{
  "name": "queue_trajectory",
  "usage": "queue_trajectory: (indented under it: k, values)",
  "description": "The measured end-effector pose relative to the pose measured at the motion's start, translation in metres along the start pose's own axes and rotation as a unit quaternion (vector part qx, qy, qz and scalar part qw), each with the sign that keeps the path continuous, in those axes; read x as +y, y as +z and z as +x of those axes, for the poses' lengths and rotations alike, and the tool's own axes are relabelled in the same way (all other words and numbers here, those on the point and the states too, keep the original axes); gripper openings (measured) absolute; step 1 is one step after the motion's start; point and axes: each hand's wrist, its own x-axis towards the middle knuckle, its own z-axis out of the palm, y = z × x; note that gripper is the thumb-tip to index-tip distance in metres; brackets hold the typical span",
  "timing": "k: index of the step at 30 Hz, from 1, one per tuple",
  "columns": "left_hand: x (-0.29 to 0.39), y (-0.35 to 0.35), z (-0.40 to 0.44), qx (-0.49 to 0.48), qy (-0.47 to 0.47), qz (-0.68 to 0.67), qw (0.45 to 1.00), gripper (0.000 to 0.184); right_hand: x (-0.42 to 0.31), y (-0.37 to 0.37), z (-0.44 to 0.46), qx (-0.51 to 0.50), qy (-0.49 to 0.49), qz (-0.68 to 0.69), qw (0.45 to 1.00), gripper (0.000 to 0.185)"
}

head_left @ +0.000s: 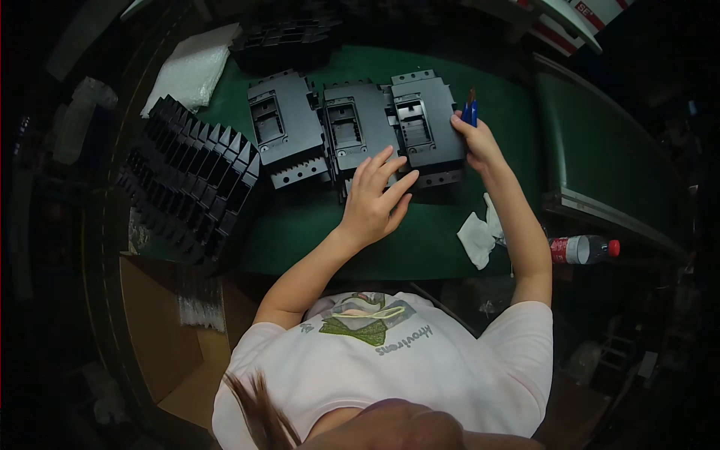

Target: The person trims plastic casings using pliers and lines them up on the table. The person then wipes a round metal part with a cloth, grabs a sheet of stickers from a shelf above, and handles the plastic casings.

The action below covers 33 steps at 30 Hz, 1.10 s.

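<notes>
Dark-grey middle housing [375, 112], rectangular recess [346, 129], left hand [370, 201] spread at near edge, right hand [480, 142] right of it, gripping blue tool [469, 112]

Dim overall, with fisheye warping and edges sinking into black.

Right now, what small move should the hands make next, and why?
Probably shift the left hand slightly right to brace the rightmost black housing: its fingers spread mostly over the lower part of the middle housing, while the right hand, with a blue-handled tool, is at the rightmost one's outer edge.
</notes>
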Motion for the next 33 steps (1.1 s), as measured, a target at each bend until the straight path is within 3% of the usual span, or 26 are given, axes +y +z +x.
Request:
queue_trajectory:
  k: [2,4,6,8,9,11,15,17,18,20,21,23,25,30,33]
  values:
    - [-0.001,-0.001,0.001,-0.005,-0.01,0.011,1.0,0.04,0.003,0.008,0.003,-0.01,0.006,0.008,1.0,0.05]
    - [-0.001,-0.001,0.002,-0.008,-0.02,0.02,1.0,0.039,0.002,0.012,0.003,-0.033,-0.045,-0.222,0.973,0.051]
    - [-0.001,-0.001,0.002,-0.02,-0.043,0.001,0.999,0.038,0.015,0.007,0.012,-0.033,-0.077,-0.274,0.958,0.053]
    - [0.0,-0.002,0.004,-0.026,-0.052,-0.007,0.998,0.039,0.017,0.005,0.016,0.013,-0.178,-0.417,0.891,0.051]
    - [0.001,-0.003,0.004,-0.035,-0.059,-0.012,0.998,0.04,0.014,0.004,0.022,0.011,-0.179,-0.42,0.89,0.051]
    - [0.001,-0.004,0.004,-0.035,-0.066,-0.014,0.997,0.04,-0.002,0.0,0.041,0.044,-0.357,-0.43,0.828,0.047]
    - [0.002,-0.003,0.003,-0.036,-0.065,-0.019,0.997,0.038,-0.071,0.026,0.104,0.037,-0.338,-0.405,0.849,0.039]
    - [0.0,-0.002,0.003,-0.037,-0.06,-0.019,0.997,0.034,-0.086,0.04,0.149,0.075,-0.371,-0.53,0.759,0.035]
    - [-0.001,-0.001,0.002,-0.033,-0.059,-0.016,0.998,0.034,-0.09,0.047,0.167,0.074,-0.375,-0.529,0.757,0.035]
    - [-0.004,-0.001,0.002,-0.031,-0.06,-0.021,0.998,0.033,-0.091,0.06,0.199,0.085,-0.434,-0.618,0.65,0.033]
    - [-0.005,-0.001,0.003,-0.021,-0.055,-0.018,0.998,0.033,-0.086,0.064,0.214,0.086,-0.439,-0.616,0.649,0.033]
    - [-0.007,-0.002,0.005,-0.005,-0.049,-0.021,0.999,0.033,-0.075,0.071,0.236,0.099,-0.467,-0.654,0.587,0.033]
    - [-0.008,-0.003,0.005,0.01,-0.051,-0.028,0.998,0.034,-0.071,0.075,0.233,0.117,-0.484,-0.649,0.575,0.034]
    - [-0.005,-0.007,0.006,0.074,-0.024,-0.078,0.994,0.035,-0.076,0.062,0.194,0.034,-0.568,-0.609,0.553,0.037]
    - [-0.002,-0.01,0.005,0.087,-0.027,-0.132,0.987,0.037,-0.1,0.051,0.14,0.056,-0.581,-0.548,0.598,0.037]
